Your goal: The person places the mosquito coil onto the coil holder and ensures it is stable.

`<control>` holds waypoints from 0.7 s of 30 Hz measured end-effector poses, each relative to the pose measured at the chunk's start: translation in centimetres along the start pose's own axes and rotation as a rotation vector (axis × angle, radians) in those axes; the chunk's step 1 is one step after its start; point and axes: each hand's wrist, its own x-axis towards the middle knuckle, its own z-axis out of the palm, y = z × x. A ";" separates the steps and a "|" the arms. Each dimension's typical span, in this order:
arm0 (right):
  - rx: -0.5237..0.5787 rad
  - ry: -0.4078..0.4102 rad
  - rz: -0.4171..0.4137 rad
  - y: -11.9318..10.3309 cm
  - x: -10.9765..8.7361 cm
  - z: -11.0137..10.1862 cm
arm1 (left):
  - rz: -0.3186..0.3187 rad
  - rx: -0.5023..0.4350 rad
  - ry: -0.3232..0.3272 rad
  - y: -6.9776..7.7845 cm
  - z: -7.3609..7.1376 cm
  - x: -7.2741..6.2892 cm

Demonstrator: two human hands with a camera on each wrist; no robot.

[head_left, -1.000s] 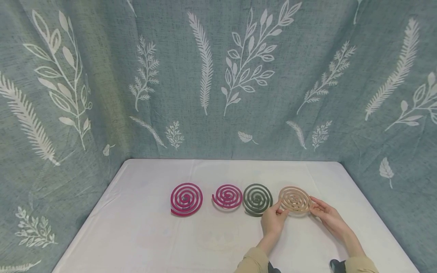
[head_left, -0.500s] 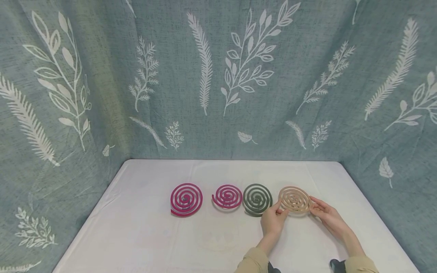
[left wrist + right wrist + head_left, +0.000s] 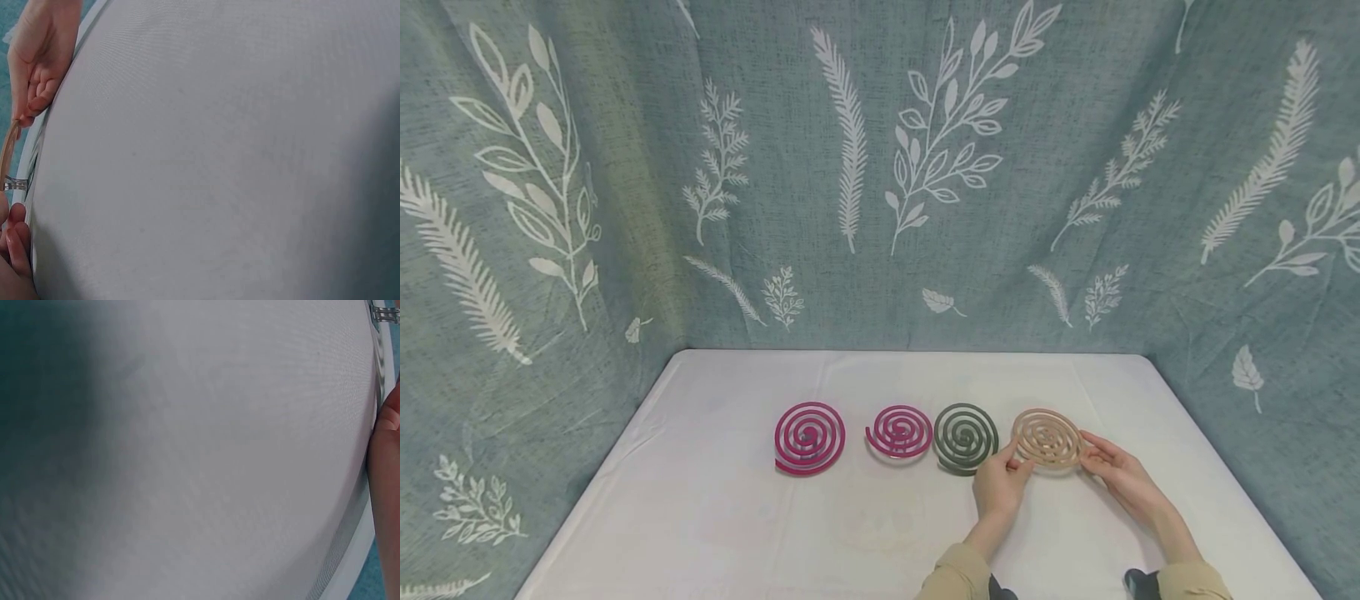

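A tan mosquito coil point(image 3: 1048, 438) is held low over the white table, tilted slightly, at the right end of a row of coils. My left hand point(image 3: 998, 492) pinches its near-left edge between thumb and fingers. On the opposite side, my right hand point(image 3: 1123, 479) pinches the right edge. Just left of the left hand's fingers lies a dark green coil point(image 3: 966, 439). The left wrist view catches the tan coil point(image 3: 8, 150) edge-on between both hands. Only part of the right hand point(image 3: 387, 469) shows in the right wrist view.
Two magenta coils sit farther left: a tilted magenta coil point(image 3: 899, 432) close beside the green one, and a larger magenta coil point(image 3: 809, 439) beyond it. A leaf-patterned blue-green curtain point(image 3: 865, 167) surrounds the white table point(image 3: 700, 500) at back and sides.
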 end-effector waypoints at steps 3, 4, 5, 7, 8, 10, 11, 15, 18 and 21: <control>-0.003 0.001 0.005 0.0 0.0 0.0 | 0.018 0.007 0.005 0.0 0.0 0.0; -0.003 0.001 0.007 0.0 0.1 0.0 | 0.022 0.008 0.005 -0.1 0.0 0.0; -0.005 0.003 0.010 0.0 0.1 0.0 | 0.034 0.013 0.008 -0.1 0.0 0.0; -0.008 0.004 0.013 0.0 0.1 0.0 | 0.039 0.012 0.008 -0.1 0.0 0.0; -0.009 0.004 0.015 0.0 0.1 0.0 | 0.040 0.013 0.008 -0.1 0.0 0.0; -0.009 0.004 0.016 0.0 0.1 -0.1 | 0.028 0.003 0.004 -0.1 0.0 0.0; -0.007 0.006 0.016 0.1 0.1 -0.1 | 0.027 0.003 0.004 -0.1 0.0 0.0; -0.003 0.006 0.012 0.1 0.2 -0.1 | 0.000 -0.002 0.000 -0.2 0.1 0.1; -0.006 0.008 0.010 0.2 0.2 -0.1 | -0.004 0.002 0.001 -0.3 0.2 0.1; -0.011 0.009 0.010 0.2 0.2 -0.1 | -0.005 0.002 0.003 -0.4 0.2 0.1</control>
